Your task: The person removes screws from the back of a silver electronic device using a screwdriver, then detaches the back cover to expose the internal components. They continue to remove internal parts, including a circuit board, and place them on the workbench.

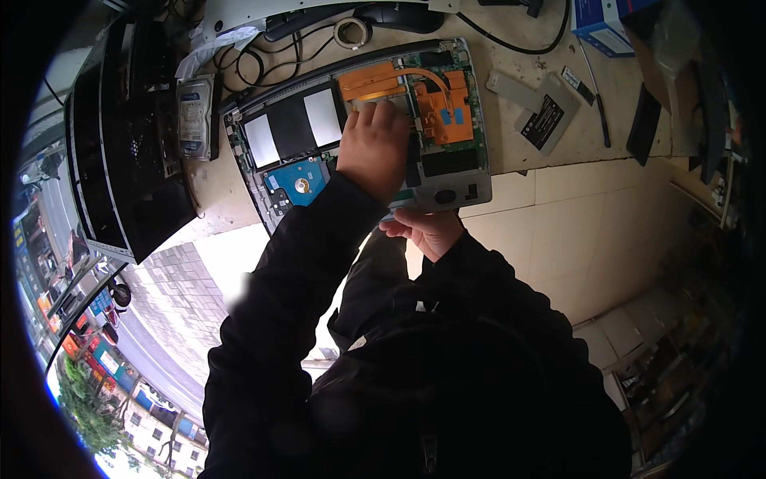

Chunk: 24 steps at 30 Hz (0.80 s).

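Observation:
An opened laptop (pixel 443 172) lies on the workbench with its inner parts bare. It shows a copper-coloured heat sink (pixel 447 116), a blue-labelled hard drive (pixel 297 185) and a black battery with white patches (pixel 297 128). My left hand (pixel 373 148) is over the middle of the laptop, its fingers curled down. Its fingertips and anything in them are hidden. At the laptop's near edge is my right hand (pixel 431 231), palm partly up, thumb and fingers bent close together. Whatever it may hold is too small or hidden to make out.
A loose hard drive (pixel 196 120) lies left of the laptop, beside a dark metal case (pixel 128 136). Cables and a tape roll (pixel 352 33) are behind. To the right are a grey labelled part (pixel 550 112), a thin black tool (pixel 597 104) and a blue box (pixel 610 28).

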Motion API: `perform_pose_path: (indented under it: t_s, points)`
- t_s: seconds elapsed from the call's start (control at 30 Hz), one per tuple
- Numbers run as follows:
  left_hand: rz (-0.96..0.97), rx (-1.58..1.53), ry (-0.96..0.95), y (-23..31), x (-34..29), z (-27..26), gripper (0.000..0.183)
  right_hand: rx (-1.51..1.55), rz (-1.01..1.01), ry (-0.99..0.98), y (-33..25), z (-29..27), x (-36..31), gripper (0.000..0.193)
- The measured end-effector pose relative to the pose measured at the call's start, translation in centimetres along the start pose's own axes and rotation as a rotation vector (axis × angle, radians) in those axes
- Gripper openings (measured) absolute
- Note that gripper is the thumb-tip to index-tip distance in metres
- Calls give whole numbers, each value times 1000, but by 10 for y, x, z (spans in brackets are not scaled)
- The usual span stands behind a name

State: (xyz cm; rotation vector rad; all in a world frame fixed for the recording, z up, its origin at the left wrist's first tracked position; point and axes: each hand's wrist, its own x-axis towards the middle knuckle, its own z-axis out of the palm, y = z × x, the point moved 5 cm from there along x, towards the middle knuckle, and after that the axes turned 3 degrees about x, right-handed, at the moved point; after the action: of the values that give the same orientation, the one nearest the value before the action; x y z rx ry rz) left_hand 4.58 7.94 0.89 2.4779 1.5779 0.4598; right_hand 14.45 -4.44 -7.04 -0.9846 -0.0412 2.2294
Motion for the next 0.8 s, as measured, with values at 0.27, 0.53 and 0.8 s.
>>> perform_pose_path:
  t_s: [0.27, 0.53, 0.8]
  points:
    - [96, -36, 16, -9, -3, 8, 17, -19, -67, 69, -10, -12, -10, 33]
    - [88, 42, -20, -5, -1, 2, 17, -688, -173, 523, -96, -46, -36, 60]
    - [91, 30, -36, -3, -4, 0, 19, -550, -151, 445, -88, -46, -32, 68]
